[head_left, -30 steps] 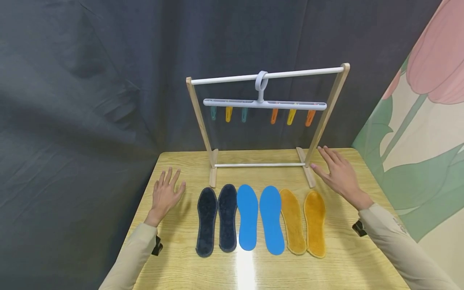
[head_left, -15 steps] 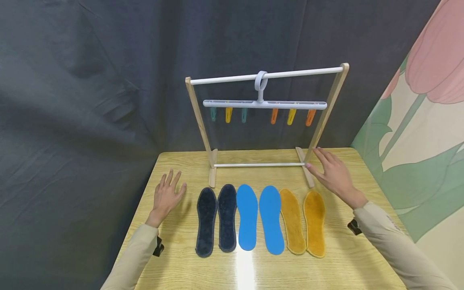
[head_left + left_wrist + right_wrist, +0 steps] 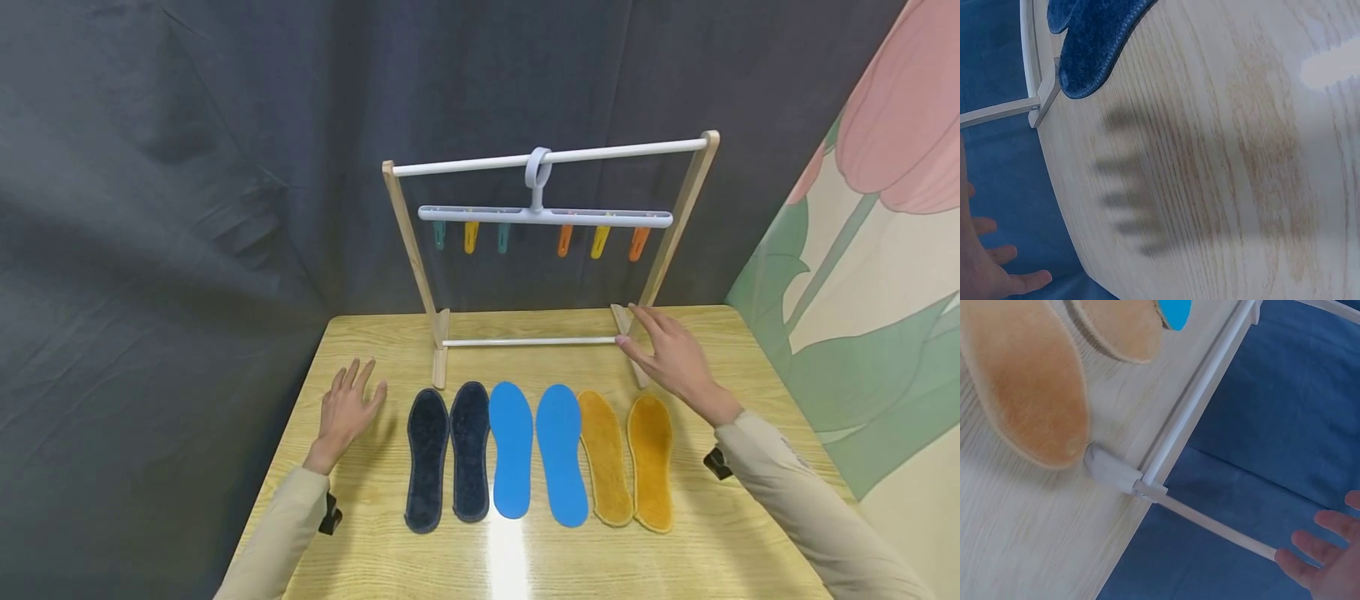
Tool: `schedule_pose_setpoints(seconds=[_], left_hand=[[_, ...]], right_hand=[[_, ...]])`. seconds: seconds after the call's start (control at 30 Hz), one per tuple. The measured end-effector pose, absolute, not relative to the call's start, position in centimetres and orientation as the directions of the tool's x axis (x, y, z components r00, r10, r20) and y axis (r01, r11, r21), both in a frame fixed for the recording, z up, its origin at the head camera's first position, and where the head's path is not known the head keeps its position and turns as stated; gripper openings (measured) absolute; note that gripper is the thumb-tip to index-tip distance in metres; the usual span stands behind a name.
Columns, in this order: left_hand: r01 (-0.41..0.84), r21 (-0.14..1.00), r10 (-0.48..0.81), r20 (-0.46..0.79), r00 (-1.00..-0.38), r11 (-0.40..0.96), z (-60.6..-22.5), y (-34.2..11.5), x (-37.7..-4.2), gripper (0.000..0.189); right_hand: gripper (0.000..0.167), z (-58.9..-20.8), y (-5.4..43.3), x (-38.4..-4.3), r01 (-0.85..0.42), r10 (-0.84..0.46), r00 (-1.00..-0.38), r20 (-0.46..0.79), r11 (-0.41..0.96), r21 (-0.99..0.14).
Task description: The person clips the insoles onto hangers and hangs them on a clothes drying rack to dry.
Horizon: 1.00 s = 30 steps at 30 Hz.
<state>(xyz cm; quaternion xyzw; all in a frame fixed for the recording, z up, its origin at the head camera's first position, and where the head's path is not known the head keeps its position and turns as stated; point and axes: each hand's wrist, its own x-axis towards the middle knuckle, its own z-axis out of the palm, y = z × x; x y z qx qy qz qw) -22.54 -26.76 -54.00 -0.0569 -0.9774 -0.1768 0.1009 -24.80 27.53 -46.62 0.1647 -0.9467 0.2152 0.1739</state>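
A wooden table (image 3: 555,571) sits in front of the person. A dark curtain (image 3: 187,250) hangs behind it and round to 9 o'clock, and a wall (image 3: 900,350) with a big painted pink flower is at 3 o'clock. At 12 o'clock stands a rack (image 3: 465,164) with wooden legs and white bars. A pale hanger (image 3: 543,216) hooks over its top bar, with six little clips (image 3: 470,237) in green, yellow and orange. The left hand (image 3: 347,414) is near 10 o'clock, its fingers straight and spread, holding nothing, with a shadow on the wood. The right hand (image 3: 671,354) is at 2 o'clock, fingers loose and pointing toward 11, also holding nothing. It hides part of the rack's right leg; I cannot tell if it touches. In the middle of the table lie six insoles in a row, toes toward 12: two fuzzy dark insoles (image 3: 428,461) on the 9 o'clock side, two smooth blue insoles (image 3: 512,450) next, and two fuzzy yellow insoles (image 3: 651,462) on the 3 o'clock side.
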Motion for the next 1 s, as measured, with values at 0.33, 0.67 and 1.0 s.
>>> schedule_pose_setpoints(seconds=[0.33, 0.67, 1.0], left_hand=[[0.152, 0.344, 0.081, 0.211, -0.974, 0.927, -54.4, -26.5, -22.3, 0.062], [0.152, 0.353, 0.079, 0.214, -0.974, 0.923, -54.8, -26.7, -21.9, 0.061], [0.160, 0.368, 0.085, 0.210, -0.974, 0.916, -55.0, -26.8, -21.8, 0.062]], right_hand=[[0.068, -46.5, 25.8, -25.5, -0.439, -0.285, -0.858, 0.428, 0.839, -0.322], [0.068, -46.2, 24.4, -26.1, -0.493, -0.330, -0.817, 0.473, 0.824, -0.277], [0.067, -46.0, 22.9, -26.6, -0.502, -0.335, -0.817, 0.470, 0.814, -0.292]])
